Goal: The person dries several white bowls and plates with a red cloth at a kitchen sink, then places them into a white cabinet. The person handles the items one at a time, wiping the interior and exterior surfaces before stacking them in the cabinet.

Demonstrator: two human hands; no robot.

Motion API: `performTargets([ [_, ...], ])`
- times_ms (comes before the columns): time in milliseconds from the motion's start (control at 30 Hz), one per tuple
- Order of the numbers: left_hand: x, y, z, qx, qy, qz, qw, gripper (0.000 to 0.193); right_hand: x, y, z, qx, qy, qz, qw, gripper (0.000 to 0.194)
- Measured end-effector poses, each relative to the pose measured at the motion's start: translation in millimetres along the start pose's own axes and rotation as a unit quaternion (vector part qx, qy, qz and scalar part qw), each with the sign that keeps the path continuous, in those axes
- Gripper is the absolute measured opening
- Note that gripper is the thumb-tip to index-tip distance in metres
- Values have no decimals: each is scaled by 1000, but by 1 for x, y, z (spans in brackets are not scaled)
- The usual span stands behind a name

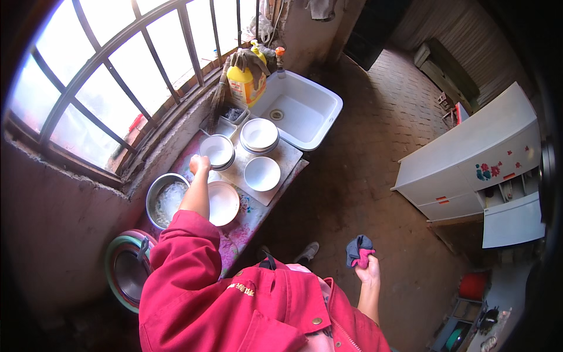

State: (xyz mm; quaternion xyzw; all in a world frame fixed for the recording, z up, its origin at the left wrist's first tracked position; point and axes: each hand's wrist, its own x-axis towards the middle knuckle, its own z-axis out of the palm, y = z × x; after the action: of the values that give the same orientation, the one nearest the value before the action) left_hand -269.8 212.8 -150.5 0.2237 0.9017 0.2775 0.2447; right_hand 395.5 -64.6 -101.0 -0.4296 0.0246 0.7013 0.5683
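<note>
My left hand (pixel 200 164) reaches over the table and closes at the near edge of a stack of white bowls (pixel 216 150); its fingertips are partly hidden. To the right of that stack, on a pale board (pixel 281 176), are a second bowl stack (pixel 259 134) and a single white bowl (pixel 262 174). A pinkish-white round dish (pixel 223 203) and a steel basin (pixel 151 202) with whitish, cloudy contents lie below my left hand. Away from the table, my right hand (pixel 368 269) grips a bunched dark blue and pink cloth (pixel 360 251) over the floor.
A white sink (pixel 308 112) adjoins the table's far end. Beside it stand a yellow jug (pixel 242 86) draped with gloves, a whisk broom (pixel 217 103) and small containers (pixel 234 113). Nested basins (pixel 115 273) lean at left. A white cabinet (pixel 466 163) with an open flap stands right.
</note>
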Motion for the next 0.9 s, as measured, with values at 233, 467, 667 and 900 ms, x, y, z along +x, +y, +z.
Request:
performTargets([
  [233,-18,-14,-13,-416,-132,-47,899,45,-4,0,21,-1,36,1,999,26],
  [467,-74,-1,-18,-497,-398,-62,769,51,-6,-1,17,-3,33,-9,999,20],
  [667,-176,36,34,-436,-552,-83,706,68,-22,-1,-6,79,-1,-7,997,22],
  [900,-371,127,97,-66,-120,542,829,65,-55,-29,-50,160,-59,-58,984,27],
])
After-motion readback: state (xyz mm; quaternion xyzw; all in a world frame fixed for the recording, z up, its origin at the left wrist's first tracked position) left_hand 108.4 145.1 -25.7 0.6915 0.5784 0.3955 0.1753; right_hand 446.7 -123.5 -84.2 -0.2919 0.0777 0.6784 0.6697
